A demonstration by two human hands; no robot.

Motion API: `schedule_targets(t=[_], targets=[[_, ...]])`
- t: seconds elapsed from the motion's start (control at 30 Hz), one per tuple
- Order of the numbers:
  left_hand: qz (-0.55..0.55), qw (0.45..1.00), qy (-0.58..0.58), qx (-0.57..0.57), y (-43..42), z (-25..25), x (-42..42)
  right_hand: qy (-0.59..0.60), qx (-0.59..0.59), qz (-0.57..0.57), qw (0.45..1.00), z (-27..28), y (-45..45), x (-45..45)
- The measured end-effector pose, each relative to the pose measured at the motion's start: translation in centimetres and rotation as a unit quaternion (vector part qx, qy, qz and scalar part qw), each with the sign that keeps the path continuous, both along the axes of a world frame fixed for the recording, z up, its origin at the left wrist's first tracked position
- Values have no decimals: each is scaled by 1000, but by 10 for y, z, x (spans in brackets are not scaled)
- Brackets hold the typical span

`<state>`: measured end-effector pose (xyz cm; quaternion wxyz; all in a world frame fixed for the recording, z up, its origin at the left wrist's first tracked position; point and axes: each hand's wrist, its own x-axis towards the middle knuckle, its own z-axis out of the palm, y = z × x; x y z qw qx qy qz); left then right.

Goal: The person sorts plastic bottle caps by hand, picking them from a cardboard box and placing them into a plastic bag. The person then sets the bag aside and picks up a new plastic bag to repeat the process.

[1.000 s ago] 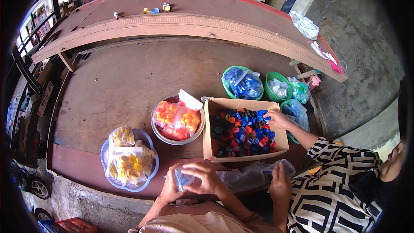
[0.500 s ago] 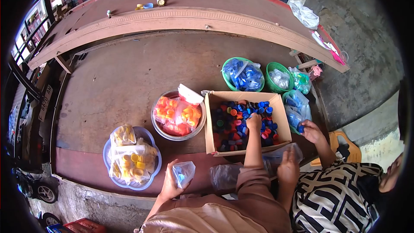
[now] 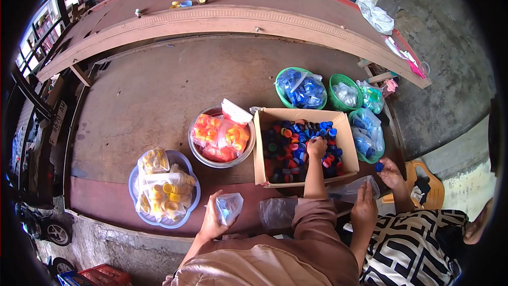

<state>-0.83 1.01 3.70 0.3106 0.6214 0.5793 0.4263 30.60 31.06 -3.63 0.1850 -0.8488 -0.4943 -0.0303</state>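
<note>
My left hand (image 3: 212, 219) is closed around a small clear plastic bag (image 3: 230, 206) with light-blue caps inside. Over the cardboard box (image 3: 350, 145), my right hand (image 3: 317, 147) reaches down among loose bottle caps (image 3: 290, 148), mostly blue, red and black. Its fingers are curled together, and what they hold, if anything, is hidden. Beside me on the right, a co-worker's hand (image 3: 364, 207) holds a clear bag (image 3: 351, 190). That person's other hand (image 3: 393, 175) pinches a dark-blue cap (image 3: 380, 167).
A metal bowl (image 3: 193, 153) of bagged orange caps stands left of the box. Farther left, a pale-blue tray (image 3: 197, 194) carries bagged yellow caps. Green baskets (image 3: 278, 97) with bags sit behind and right of the box. A clear bag (image 3: 277, 214) lies at the front edge.
My right hand stays over the caps, shifted slightly. The co-worker's hand has moved away from the basket and down, now with a dark-blue cap clearly visible. The view has shifted a little.
</note>
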Motion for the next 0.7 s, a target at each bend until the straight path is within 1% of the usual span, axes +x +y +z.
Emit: schedule_targets(t=[0.03,0.1,0.13,0.17,0.2,0.23,0.27,0.3,0.33,0.37,0.4,0.43,0.47,0.5,0.57,0.6,0.7], targets=[[-1,1000,2,1,0,0,0,68,44,60,995,1,-1,2],[-4,1000,8,2,-1,0,1,201,130,175,955,-7,-3,13],[-5,1000,5,-3,-1,0,2,278,173,196,924,12,-25,-5],[-7,1000,2,-7,-1,-1,3,366,185,211,887,49,-59,-34],[-9,1000,0,-11,-2,-1,3,354,203,264,874,39,-74,-43],[-10,1000,1,-14,-3,-1,4,387,230,284,846,70,-109,-73],[-11,1000,1,-17,-4,0,5,325,287,369,822,75,-130,-89],[-12,1000,2,-18,-3,1,5,272,282,404,826,82,-152,-103],[-15,1000,-6,-12,-3,1,5,310,261,417,814,90,-174,-120],[-19,1000,-16,-8,-3,2,5,377,224,442,783,96,-196,-133],[-22,999,-26,-6,-5,2,6,367,200,504,756,99,-209,-138],[-24,999,-35,-12,-6,1,6,373,164,539,737,104,-223,-143],[-25,999,-43,-17,-8,-1,5,402,130,574,701,109,-232,-148],[-28,998,-50,-19,-6,-2,3,388,96,599,694,109,-240,-153],[-20,999,-42,13,0,-4,2,277,64,663,693,121,-244,-157],[-17,999,-38,15,-1,-3,1,248,52,672,696,120,-244,-159],[-28,998,-57,5,-2,-4,-1,229,49,680,694,115,-240,-161]])
